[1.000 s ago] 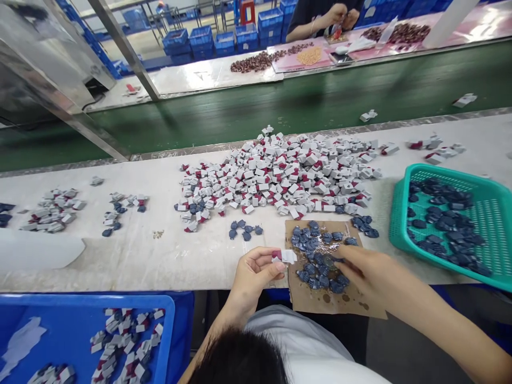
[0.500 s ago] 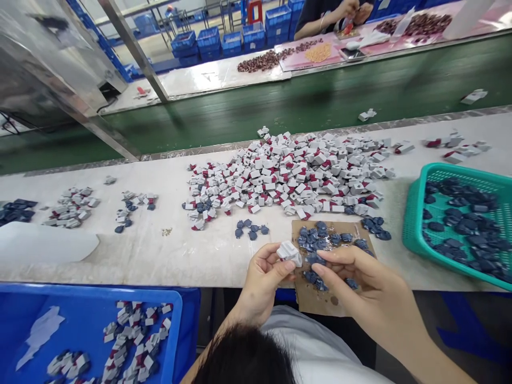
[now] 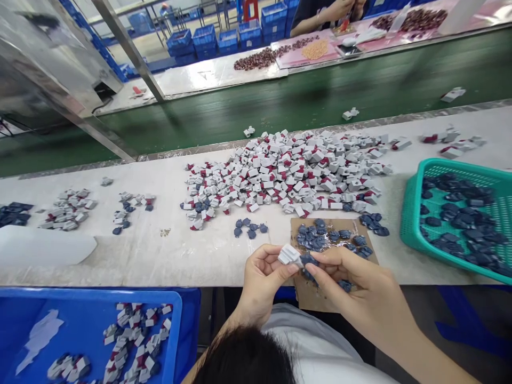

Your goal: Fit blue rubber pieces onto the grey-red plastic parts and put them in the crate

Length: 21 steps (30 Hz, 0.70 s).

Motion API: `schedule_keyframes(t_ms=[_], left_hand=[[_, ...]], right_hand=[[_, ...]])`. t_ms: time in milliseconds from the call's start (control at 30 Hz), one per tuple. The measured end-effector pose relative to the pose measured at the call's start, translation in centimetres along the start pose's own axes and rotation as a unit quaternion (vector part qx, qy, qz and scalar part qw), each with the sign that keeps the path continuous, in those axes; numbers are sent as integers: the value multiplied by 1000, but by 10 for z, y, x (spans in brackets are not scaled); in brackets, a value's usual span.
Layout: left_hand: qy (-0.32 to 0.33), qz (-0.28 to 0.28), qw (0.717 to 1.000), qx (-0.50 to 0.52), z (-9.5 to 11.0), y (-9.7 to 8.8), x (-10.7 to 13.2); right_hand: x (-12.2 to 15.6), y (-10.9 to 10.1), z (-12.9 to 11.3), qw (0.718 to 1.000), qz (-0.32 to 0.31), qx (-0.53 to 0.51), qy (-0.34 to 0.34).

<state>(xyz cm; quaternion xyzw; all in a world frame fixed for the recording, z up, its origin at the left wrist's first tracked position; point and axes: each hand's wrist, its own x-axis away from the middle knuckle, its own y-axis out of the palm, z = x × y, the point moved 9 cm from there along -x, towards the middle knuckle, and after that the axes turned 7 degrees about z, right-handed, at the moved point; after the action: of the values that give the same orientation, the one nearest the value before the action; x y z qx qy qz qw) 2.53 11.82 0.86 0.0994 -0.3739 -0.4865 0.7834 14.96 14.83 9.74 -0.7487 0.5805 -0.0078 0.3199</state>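
Note:
My left hand (image 3: 262,277) pinches a small white plastic piece (image 3: 288,254) near the table's front edge. My right hand (image 3: 352,282) pinches a dark blue piece (image 3: 308,260) and holds it against the white one. Both hands hover over a brown cardboard sheet (image 3: 310,296) that carries several more blue pieces (image 3: 320,234). A big pile of white and red pieces (image 3: 296,170) lies behind the cardboard on the white table (image 3: 160,256).
A teal basket (image 3: 408,224) with blue pieces stands at the right. A blue crate (image 3: 80,320) with assembled pieces sits at the lower left. Small heaps lie at the left. A green conveyor belt (image 3: 280,106) runs behind; another person's hands work beyond it.
My right hand left the cardboard with a blue piece and came to the white piece in my left hand. The two pieces now touch.

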Motion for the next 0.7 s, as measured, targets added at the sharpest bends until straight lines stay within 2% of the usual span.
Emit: schedule_keyframes(t_ms=[100,300,567,633,700], left_hand=[[23,2,999,-26,2,-3,1],[19,-55,998,-25,5,7,4],[44,-17,998,-36,-5,-3,0],[40,-37,997,-63,-3,0,0],[29,-84,989,-119,2,7,2]], right_hand=[[-2,5,1,997,-77,1,10],[-13,12,1,975,-218,-23,47],[-12,26,17,956,-232,-133,118],[-11,29,23,947,-248,-145,146],[-9,32,28,929,-269,-172,184]])
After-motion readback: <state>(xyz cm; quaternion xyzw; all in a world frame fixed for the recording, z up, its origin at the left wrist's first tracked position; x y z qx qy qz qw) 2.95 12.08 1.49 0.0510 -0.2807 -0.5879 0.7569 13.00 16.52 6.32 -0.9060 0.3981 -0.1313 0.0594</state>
